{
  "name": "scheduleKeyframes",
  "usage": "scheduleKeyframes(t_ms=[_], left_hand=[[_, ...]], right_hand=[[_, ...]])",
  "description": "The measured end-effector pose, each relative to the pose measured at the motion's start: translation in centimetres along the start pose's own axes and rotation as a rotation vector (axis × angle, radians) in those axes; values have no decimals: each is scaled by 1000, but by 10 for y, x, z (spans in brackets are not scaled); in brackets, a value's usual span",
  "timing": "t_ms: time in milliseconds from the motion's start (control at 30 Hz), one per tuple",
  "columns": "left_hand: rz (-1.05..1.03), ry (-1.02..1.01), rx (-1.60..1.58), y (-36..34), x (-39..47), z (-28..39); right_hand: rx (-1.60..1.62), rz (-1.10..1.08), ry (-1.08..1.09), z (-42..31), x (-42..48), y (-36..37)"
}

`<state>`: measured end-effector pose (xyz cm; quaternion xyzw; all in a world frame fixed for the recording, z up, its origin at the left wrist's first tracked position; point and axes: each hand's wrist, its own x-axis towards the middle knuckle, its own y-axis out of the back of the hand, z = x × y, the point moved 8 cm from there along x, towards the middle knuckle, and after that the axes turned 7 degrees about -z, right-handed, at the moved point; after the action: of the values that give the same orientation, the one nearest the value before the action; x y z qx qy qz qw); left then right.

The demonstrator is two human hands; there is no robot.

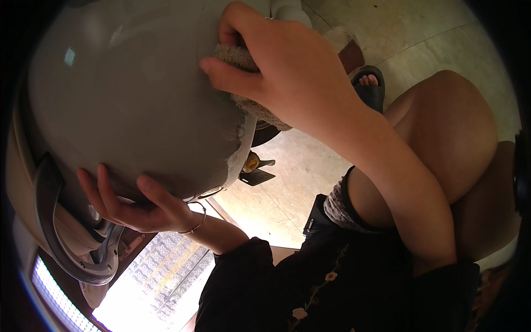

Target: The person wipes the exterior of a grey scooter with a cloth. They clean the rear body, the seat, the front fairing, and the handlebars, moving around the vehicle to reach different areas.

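My right hand (290,70) grips a fluffy beige cloth (236,58) between thumb and fingers. The cloth lies against the edge of a smooth grey body panel (137,95), apparently of a scooter, and a part of it hangs out below my palm. Wet-looking drops or suds (241,128) show along the panel's lower edge. Lower left, my left hand (145,207) rests on the panel's near edge with its fingers spread and nothing held. A thin bracelet circles that wrist. Part of the left palm's contact is hidden.
A curved grey grab rail (79,265) juts out at the left. Below the panel are part of a dark wheel (265,132) and an amber light with a black bracket (258,176). My bent knee (448,116) and a foot in a black sandal (371,89) are over the tiled floor (415,25).
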<state>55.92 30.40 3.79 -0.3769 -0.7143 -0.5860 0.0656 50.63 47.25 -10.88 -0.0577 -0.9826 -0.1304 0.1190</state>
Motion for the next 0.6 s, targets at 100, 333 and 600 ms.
scheduleKeyframes(t_ms=[100,333,600], left_hand=[[-6,1,24,0,0,-1],[4,15,-6,1,0,2],[14,12,-28,1,0,2]], right_hand=[[30,50,10,0,-1,3],[103,-128,-107,9,9,-3],[112,-349,-207,4,25,1]])
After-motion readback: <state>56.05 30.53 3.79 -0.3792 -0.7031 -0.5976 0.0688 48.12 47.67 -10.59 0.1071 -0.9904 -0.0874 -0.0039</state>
